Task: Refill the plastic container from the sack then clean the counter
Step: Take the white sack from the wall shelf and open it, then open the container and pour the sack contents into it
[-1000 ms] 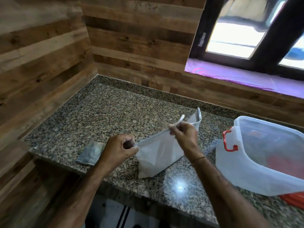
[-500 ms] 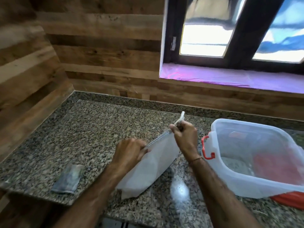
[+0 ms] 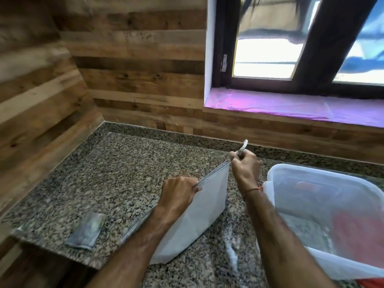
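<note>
The white sack point(image 3: 207, 206) is rested on the granite worktop point(image 3: 124, 175), right in front of the person, and it is held along its top edge by both hands. The left hand point(image 3: 178, 197) is clamped on the near end of that edge, with the fingers curled over it. The right hand point(image 3: 246, 169) is pinched on the far end, where a pale strip point(image 3: 243, 146) is seen sticking up past the knuckles. Whether that strip is a tear-off tab or a stitching thread cannot be told. The hands are kept apart, and the top seam is stretched taut between them.

Now the relation that matters. The seam's long axis is run diagonally, from near-left to far-right, and its far end is pointed towards the plastic container point(image 3: 301, 173). That container is parked just beside the sack on the right, with the lid off and the mouth up. The right hand is the nearer of the two and is placed almost at the container's near-left corner.

The sack's mouth is judged not yet opened, so opening it is taken to be the step in hand. A pour would then be called for to the right, across that corner. A small grey packet point(image 3: 86, 231) is seen lying well apart on the left, near the worktop's edge.
</note>
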